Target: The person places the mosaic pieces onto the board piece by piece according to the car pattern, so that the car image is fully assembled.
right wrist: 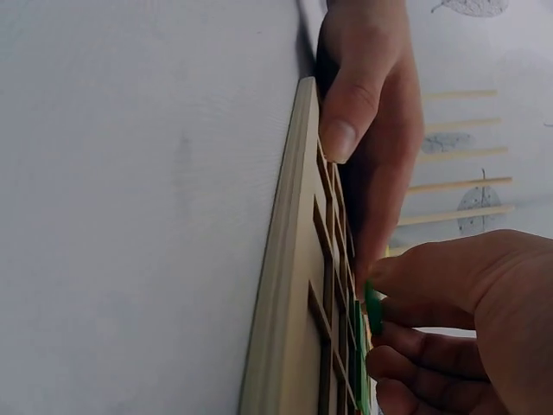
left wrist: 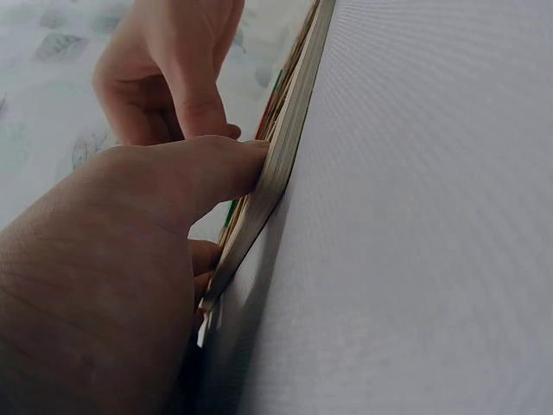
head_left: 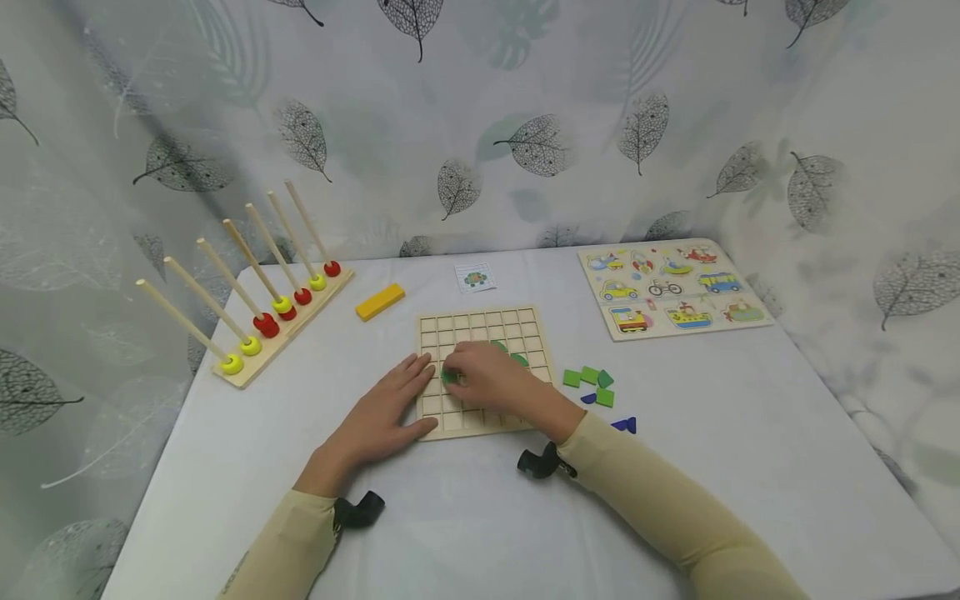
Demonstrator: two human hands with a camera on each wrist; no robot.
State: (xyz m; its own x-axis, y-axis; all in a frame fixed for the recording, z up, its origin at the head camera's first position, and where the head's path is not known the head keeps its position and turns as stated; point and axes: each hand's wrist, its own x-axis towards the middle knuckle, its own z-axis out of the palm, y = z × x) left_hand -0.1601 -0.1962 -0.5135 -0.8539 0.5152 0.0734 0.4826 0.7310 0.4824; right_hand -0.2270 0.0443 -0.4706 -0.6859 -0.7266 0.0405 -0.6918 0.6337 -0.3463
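Observation:
A wooden grid board lies on the white tabletop in front of the person. The left hand rests along its left side, fingers spread flat at the edge and thumb at the near corner. Over the left-middle cells, the right hand pinches a small green piece between thumb and fingers, close above the grid. Green pieces sit in cells beyond the right hand, which hides much of the board's middle. Right of the board lie several loose green tiles and blue pieces.
Behind the board lies a small picture card, with a yellow block to its left. A peg stand with red and yellow beads rises at the left. A vehicle puzzle board lies at the back right.

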